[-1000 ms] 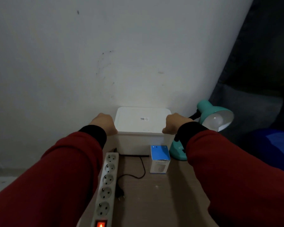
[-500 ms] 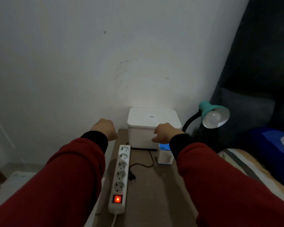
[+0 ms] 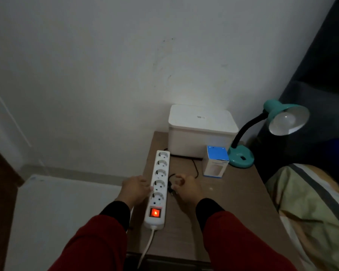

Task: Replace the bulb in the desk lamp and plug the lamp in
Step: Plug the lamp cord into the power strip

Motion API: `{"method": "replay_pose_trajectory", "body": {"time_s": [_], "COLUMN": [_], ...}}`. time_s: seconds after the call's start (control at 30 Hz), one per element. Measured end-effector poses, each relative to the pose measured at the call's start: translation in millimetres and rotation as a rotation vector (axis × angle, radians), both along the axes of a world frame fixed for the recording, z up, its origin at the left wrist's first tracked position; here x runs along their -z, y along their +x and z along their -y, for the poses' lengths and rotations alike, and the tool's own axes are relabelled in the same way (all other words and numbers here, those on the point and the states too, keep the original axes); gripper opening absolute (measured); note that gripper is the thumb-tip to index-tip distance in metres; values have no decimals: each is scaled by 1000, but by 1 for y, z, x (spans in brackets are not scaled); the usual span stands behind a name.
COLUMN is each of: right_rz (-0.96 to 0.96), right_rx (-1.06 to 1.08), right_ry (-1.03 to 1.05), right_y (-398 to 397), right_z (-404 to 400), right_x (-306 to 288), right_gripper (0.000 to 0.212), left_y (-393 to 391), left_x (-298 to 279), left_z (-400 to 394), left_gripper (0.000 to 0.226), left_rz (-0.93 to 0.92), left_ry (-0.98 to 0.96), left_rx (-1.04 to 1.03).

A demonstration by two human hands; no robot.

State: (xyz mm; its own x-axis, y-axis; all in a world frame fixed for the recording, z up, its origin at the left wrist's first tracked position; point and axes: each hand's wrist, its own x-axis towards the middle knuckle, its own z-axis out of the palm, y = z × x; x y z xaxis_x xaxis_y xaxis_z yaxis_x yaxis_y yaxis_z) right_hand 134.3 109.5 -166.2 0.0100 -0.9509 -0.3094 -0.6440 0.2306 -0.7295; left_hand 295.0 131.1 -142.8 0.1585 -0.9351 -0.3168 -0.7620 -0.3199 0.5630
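Your hands have come back from the white box (image 3: 202, 130) to the power strip (image 3: 158, 189): your left hand (image 3: 135, 189) steadies its side with loosely curled fingers, and your right hand (image 3: 186, 189) closes on the lamp's black plug (image 3: 171, 187). With a bulb (image 3: 284, 123) seated in the desk lamp (image 3: 270, 132) at the surface's (image 3: 233, 202) far right, plugging in looks next.

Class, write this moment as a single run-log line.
left hand: against power strip | right hand: closed on plug | sockets: all empty | lamp: unlit
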Motion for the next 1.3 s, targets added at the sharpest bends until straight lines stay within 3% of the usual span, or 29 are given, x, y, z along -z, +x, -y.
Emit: {"method": "replay_pose_trajectory", "body": {"time_s": [0.2, 0.7, 0.93, 1.13, 1.3], "right_rz": [92, 160, 373, 622, 482], "right_rx": [69, 89, 175, 226, 214], "right_ry": [-4, 137, 160, 206, 227], "right_y": [10, 14, 12, 0, 2], "right_z": [7, 16, 11, 9, 10], "right_x": [19, 17, 28, 13, 17], "right_gripper": [43, 62, 82, 72, 59], "left_y": [4, 2, 1, -1, -2], "left_x": [21, 29, 27, 25, 25], "left_z": [-7, -2, -4, -4, -6], "left_gripper": [54, 54, 54, 55, 55], "left_rz": [-256, -329, -317, -290, -292], "left_ry": [8, 1, -6, -7, -10], "left_rx": [-42, -81, -67, -59, -72]}}
